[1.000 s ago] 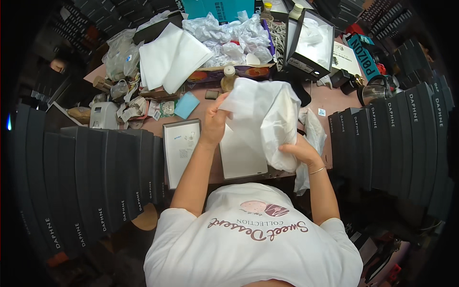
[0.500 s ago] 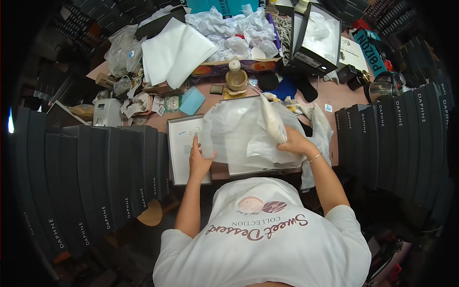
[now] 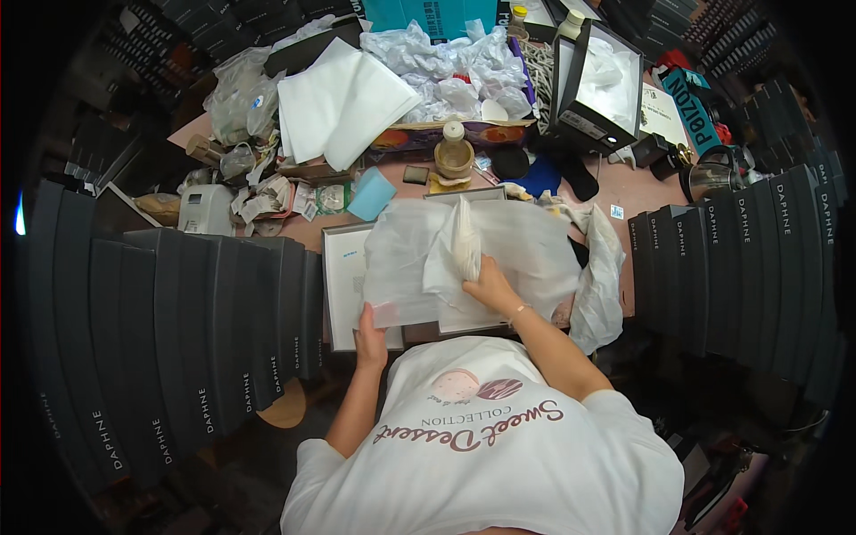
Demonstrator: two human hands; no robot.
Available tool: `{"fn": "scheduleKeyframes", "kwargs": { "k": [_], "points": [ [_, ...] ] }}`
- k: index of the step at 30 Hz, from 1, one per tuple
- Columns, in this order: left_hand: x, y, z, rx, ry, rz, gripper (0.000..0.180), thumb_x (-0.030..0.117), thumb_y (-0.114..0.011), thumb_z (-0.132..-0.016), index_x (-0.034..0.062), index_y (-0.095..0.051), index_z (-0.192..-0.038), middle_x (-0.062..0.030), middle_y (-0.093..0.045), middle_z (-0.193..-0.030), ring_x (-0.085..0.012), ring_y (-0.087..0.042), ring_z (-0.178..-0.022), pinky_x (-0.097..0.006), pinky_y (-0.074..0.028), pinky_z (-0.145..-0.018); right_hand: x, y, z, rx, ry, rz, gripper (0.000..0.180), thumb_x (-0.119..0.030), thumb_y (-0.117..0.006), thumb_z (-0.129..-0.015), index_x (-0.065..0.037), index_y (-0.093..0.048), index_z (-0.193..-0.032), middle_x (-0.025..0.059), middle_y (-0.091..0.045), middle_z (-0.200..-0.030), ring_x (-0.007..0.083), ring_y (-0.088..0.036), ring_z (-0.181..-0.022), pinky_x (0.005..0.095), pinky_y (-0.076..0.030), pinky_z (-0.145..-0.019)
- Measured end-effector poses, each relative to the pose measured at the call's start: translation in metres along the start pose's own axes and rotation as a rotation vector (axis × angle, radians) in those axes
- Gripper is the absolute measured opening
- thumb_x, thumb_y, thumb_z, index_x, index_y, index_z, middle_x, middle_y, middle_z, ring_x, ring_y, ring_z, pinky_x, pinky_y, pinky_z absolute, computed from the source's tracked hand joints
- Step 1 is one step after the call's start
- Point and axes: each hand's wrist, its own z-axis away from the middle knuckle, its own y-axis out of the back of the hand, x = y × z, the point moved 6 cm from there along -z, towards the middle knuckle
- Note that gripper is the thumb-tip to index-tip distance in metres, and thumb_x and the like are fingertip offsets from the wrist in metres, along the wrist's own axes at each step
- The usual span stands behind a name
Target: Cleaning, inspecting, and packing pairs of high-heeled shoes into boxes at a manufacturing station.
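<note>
A thin, translucent white paper sheet point(image 3: 401, 245) is spread in front of me over a shallow open box point(image 3: 486, 193), hiding most of it. My left hand point(image 3: 370, 339) pinches the sheet's lower left corner between thumb and fingers. My right hand point(image 3: 490, 287) is closed around the lower end of a slim whitish bundle point(image 3: 465, 239), held upright over the middle of the sheet. What the bundle contains is hidden by its wrapping. Beside the sheet, partly under its left edge, rests a white-lined box lid point(image 3: 343, 290). Crumpled white plastic point(image 3: 599, 285) hangs at the right.
Rows of dark shoe boxes stand at the left point(image 3: 205, 321) and right point(image 3: 713, 267). Farther back are a carton of crumpled paper point(image 3: 455, 76), a stack of white sheets point(image 3: 343, 102), a jar point(image 3: 454, 153), a light-blue card point(image 3: 372, 193) and an open black shoe box point(image 3: 599, 94).
My right hand has moved left with the bundle, from the sheet's right side to its middle. My left hand has shifted slightly down, and the sheet lies flatter and wider.
</note>
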Motion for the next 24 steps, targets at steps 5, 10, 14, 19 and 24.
{"fn": "scheduleKeyframes", "kwargs": {
  "k": [5, 10, 14, 19, 24],
  "points": [
    [-0.022, 0.016, 0.04, 0.035, -0.641, -0.858, 0.044, 0.032, -0.042, -0.097, -0.0059, -0.056, -0.114, -0.0244, -0.059, -0.107, -0.0359, -0.057, -0.098, -0.037, -0.044, -0.087, -0.012, -0.021, -0.021, -0.207, -0.055, 0.238, 0.066, -0.028, -0.067, -0.068, 0.005, -0.046, -0.121, 0.0241, -0.052, -0.116, 0.0423, -0.055, -0.105, 0.0448, -0.048, -0.089],
    [0.025, -0.03, 0.042, -0.253, -0.129, -0.591, 0.042, 0.03, -0.046, -0.097, -0.006, -0.058, -0.112, -0.0233, -0.061, -0.107, -0.0345, -0.057, -0.101, -0.037, -0.042, -0.093, 0.005, -0.038, -0.019, -0.184, -0.1, 0.367, 0.069, -0.032, -0.07, -0.069, 0.001, -0.046, -0.125, 0.0226, -0.049, -0.122, 0.0411, -0.05, -0.113, 0.0476, -0.047, -0.089],
    [0.045, -0.06, 0.049, -0.624, -0.024, -0.471, 0.046, 0.024, -0.055, -0.092, -0.006, -0.051, -0.126, -0.0177, -0.056, -0.125, -0.0253, -0.053, -0.115, -0.034, -0.038, -0.1, -0.058, 0.038, 0.027, 0.355, 0.402, 0.458, 0.077, -0.033, -0.072, -0.073, 0.0, -0.04, -0.134, 0.0233, -0.044, -0.131, 0.039, -0.044, -0.12, 0.0489, -0.039, -0.097],
    [0.048, -0.075, 0.025, -0.778, -0.028, -0.433, 0.057, 0.018, -0.057, -0.087, -0.004, -0.041, -0.137, -0.0181, -0.051, -0.133, -0.0259, -0.048, -0.124, -0.037, -0.036, -0.105, 0.033, 0.133, 0.072, 0.623, -0.036, 0.064, 0.065, -0.024, -0.072, -0.076, 0.0, -0.046, -0.131, 0.0214, -0.049, -0.13, 0.0369, -0.049, -0.117, 0.0402, -0.04, -0.097],
    [0.039, -0.192, -0.006, -0.717, -1.061, -1.297, 0.061, 0.032, -0.058, -0.086, -0.0089, -0.045, -0.129, -0.0245, -0.046, -0.134, -0.0389, -0.037, -0.13, -0.048, -0.026, -0.108, 0.063, 0.091, 0.07, 0.466, -0.053, -0.412, 0.032, -0.013, -0.065, -0.077, 0.003, -0.063, -0.105, 0.0162, -0.067, -0.092, 0.0311, -0.064, -0.082, 0.0312, -0.049, -0.076]
  ]
}}
